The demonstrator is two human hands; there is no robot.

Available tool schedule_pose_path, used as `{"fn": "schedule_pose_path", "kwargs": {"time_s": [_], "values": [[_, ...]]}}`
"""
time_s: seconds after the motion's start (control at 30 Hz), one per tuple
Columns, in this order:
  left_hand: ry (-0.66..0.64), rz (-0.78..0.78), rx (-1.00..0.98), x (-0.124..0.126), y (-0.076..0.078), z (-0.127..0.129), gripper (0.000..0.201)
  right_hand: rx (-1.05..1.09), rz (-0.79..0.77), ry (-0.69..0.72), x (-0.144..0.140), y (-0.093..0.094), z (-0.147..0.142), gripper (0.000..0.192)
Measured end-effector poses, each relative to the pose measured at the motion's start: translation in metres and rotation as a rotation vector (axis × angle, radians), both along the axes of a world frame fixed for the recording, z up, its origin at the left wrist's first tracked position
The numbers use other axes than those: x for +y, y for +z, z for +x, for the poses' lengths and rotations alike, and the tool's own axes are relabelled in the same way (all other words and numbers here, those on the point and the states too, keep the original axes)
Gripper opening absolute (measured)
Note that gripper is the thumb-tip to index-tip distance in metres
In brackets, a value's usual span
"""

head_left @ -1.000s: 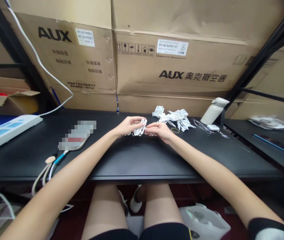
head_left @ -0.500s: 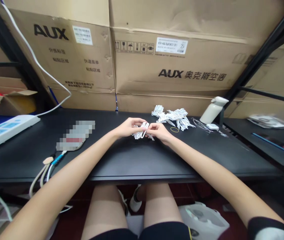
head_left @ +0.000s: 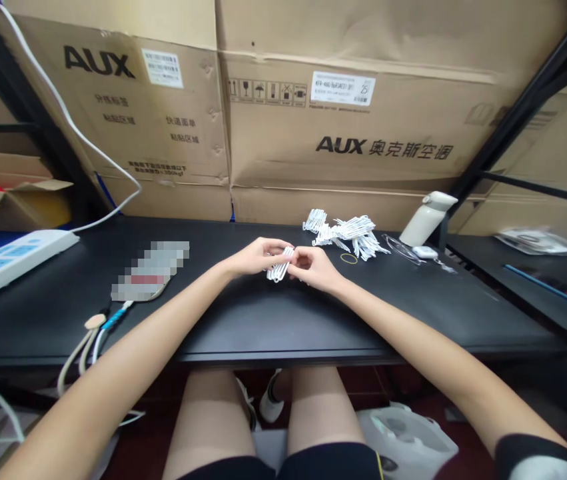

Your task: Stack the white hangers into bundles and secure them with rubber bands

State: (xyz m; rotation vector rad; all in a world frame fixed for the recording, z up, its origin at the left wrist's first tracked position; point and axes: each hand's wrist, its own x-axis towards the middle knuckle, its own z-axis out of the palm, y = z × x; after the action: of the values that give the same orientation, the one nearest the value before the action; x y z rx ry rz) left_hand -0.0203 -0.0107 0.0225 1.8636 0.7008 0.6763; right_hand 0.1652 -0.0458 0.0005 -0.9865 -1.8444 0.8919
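Between my two hands is a small bundle of white hooks [head_left: 278, 270], thin bent rods lying side by side. My left hand [head_left: 258, 257] is closed round its left and upper side. The fingers of my right hand [head_left: 313, 267] pinch at the bundle's right edge, and hide that end of it. Behind my right hand, several more bundles of white hooks [head_left: 348, 230] lie in a heap against the cardboard. A thin yellow rubber band [head_left: 348, 259] rests on the black table [head_left: 283, 327] just right of my right hand.
A white bottle [head_left: 426, 219] stands tilted-looking at the back right, beside a cable and a small white case [head_left: 424, 253]. On the left lie a blurred-out phone-like object [head_left: 150, 273] with cables and a white power strip [head_left: 18, 260]. Large cardboard boxes [head_left: 273, 160] wall the back.
The bundle in my hands has turned, and its hooks now lie more evenly together. My right fingers have curled in closer against it. The heap and the rubber band have not moved.
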Motion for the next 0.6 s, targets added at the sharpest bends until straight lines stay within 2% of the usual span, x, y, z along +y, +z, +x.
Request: {"fn": "schedule_pose_path", "kwargs": {"time_s": [0.13,0.23,0.43,0.6], "values": [[0.011,-0.013,0.028,0.000,0.001,-0.001,0.058,0.028,-0.106,0.152,0.003,0.005,0.007,0.024],[0.009,-0.005,0.018,0.001,0.000,-0.001,0.056,0.061,-0.135,0.194,0.006,0.005,0.009,0.031],[0.039,-0.004,0.018,0.001,-0.001,-0.001,0.054,0.246,-0.171,0.095,0.008,-0.005,0.000,0.035],[0.044,-0.004,0.003,0.000,0.001,-0.001,0.056,0.271,-0.148,0.091,0.007,-0.006,-0.003,0.034]]}}
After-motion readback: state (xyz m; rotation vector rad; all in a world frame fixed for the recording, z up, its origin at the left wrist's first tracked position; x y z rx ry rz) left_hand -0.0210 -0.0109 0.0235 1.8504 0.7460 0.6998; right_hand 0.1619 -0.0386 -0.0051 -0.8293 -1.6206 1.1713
